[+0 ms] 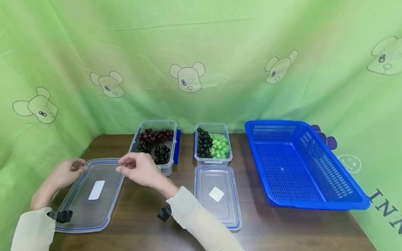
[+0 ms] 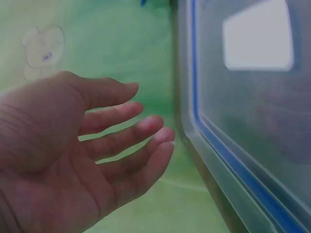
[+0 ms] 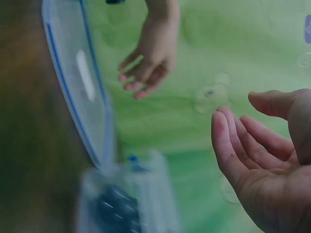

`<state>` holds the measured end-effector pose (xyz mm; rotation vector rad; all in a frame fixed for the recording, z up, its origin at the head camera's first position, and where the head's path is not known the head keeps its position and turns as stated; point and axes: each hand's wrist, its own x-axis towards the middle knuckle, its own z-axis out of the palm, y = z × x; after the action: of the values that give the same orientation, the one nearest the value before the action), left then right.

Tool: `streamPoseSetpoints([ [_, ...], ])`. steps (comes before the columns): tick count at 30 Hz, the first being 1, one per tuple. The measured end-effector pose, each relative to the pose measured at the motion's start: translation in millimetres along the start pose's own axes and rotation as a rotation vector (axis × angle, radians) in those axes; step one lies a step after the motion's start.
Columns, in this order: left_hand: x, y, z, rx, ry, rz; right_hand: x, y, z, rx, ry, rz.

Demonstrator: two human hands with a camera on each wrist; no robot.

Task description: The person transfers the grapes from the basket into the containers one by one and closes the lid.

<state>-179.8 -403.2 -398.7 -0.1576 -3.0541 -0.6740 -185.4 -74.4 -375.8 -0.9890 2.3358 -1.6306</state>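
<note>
blue basket (image 1: 277, 157): 1 | left of basket: hands (image 1: 66, 173) (image 1: 141, 169) 2; lids (image 1: 83, 209) (image 1: 216, 212) 2; labels (image 1: 96, 190) (image 1: 216, 194) 2; clear containers (image 1: 167, 170) (image 1: 213, 161) 2; green grape bunch (image 1: 220, 146) 1; dark-red grape bunches (image 1: 157, 135) at least 1; black grape bunches (image 1: 205, 143) (image 1: 162, 154) at least 2 | beyond or beside basket: mouse prints (image 1: 35, 104) (image 1: 108, 84) (image 1: 187, 77) (image 1: 281, 67) (image 1: 386, 55) 5

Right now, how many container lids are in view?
2: a large lid beside the left hand, and a smaller lid just in front of the smaller clear container.
</note>
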Motion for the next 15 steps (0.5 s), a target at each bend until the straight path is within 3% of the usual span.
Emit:
streamPoseSetpoints([
  [7,-7.2,-23.5,5.5,-0.041,-0.01,0.004,-8.1,21.7,49.9,0.156,-0.07,0.196],
  [10,-9.7,-29.1,6.5,-0.029,-0.032,-0.015,-11.6,31.9,63.5,0.111,-0.064,0.287],
  [13,-11.5,-32.9,8.1,-0.007,-0.043,-0.032,-12.7,40.1,72.8,-0.001,-0.017,0.362],
  [15,-12.6,-34.0,9.6,-0.001,-0.054,-0.043,-11.8,43.8,77.2,-0.013,0.025,0.41],
])
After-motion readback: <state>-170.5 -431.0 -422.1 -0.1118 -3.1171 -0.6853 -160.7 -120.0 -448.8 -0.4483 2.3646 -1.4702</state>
